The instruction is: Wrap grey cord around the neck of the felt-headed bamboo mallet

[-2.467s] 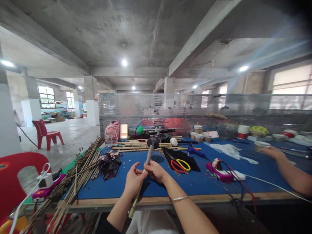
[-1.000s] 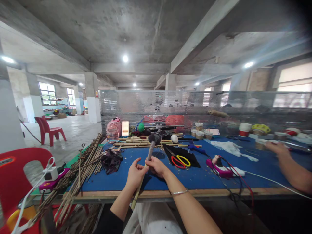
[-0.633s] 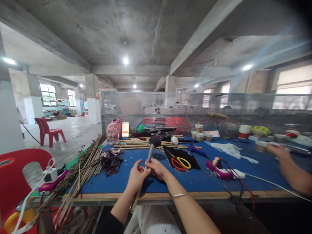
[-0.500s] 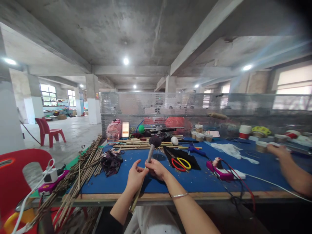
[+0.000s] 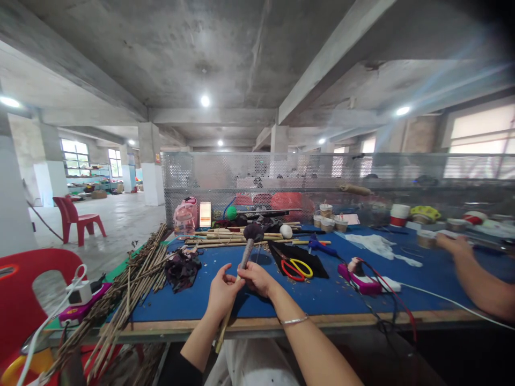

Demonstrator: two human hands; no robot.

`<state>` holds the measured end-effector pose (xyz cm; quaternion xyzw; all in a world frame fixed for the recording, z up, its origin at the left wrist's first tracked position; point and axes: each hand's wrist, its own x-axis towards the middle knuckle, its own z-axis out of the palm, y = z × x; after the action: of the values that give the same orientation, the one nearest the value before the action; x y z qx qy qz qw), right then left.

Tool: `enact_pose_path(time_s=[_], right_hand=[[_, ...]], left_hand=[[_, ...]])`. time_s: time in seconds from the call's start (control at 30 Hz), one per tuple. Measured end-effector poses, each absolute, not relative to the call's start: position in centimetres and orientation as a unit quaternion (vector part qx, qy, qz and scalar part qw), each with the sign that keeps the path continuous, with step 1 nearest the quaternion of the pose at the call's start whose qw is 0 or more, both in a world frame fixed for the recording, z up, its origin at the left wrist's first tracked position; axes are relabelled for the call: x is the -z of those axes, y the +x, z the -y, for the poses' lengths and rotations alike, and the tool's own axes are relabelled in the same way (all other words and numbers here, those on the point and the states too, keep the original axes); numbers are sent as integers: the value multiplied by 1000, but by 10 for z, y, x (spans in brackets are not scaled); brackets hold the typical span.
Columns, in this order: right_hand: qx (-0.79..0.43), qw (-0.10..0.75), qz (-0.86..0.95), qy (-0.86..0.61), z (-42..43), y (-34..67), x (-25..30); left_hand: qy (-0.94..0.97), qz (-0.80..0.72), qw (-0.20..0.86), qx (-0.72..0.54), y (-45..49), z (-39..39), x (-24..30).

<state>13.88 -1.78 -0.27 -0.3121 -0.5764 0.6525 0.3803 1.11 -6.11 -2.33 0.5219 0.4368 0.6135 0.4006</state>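
Note:
A pale wooden stick (image 5: 228,321) topped by a dark round bulb slants up between my hands, its upper shaft wrapped in grey cloth (image 5: 248,252). My left hand (image 5: 223,288) pinches the stick from the left, just below the wrapping. From the right, my right hand (image 5: 257,279) has thumb and fingers closed on it at the same height; some of those fingertips are hidden. A dark crumpled cloth (image 5: 182,268) lies left of my hands. To their right, red-and-yellow-handled scissors (image 5: 296,269) rest on a black cloth (image 5: 317,264).
Dry twigs (image 5: 139,273) cover the table's left side. A purple power strip (image 5: 358,279) with cables and a blue glue gun (image 5: 322,245) lie to the right. Another person's hand (image 5: 454,245) is at the far right near paper cups. A perforated metal screen (image 5: 209,174) stands behind.
The camera view has shifted slightly, moving the surroundings a little leftward. Both hands keep their hold on the stick, whose position barely differs.

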Motion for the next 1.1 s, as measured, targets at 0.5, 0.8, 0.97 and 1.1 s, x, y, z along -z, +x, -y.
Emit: enact_pose_path(time_s=[0.5,0.8,0.97,1.1], right_hand=[[-648,376,585,-310,18,139,3],[-661,371,578,-301,17,140,3],[-653,380,582,-302,16,139,5],[-660,381,578,-291,17,139,3]], left_hand=[[516,-426,427,-609,11,64,19],[513,-423,457,-591,11,67,16],[527,-424,402,-617,12,63,22],[532,-422,402,-614,11,65,21]])
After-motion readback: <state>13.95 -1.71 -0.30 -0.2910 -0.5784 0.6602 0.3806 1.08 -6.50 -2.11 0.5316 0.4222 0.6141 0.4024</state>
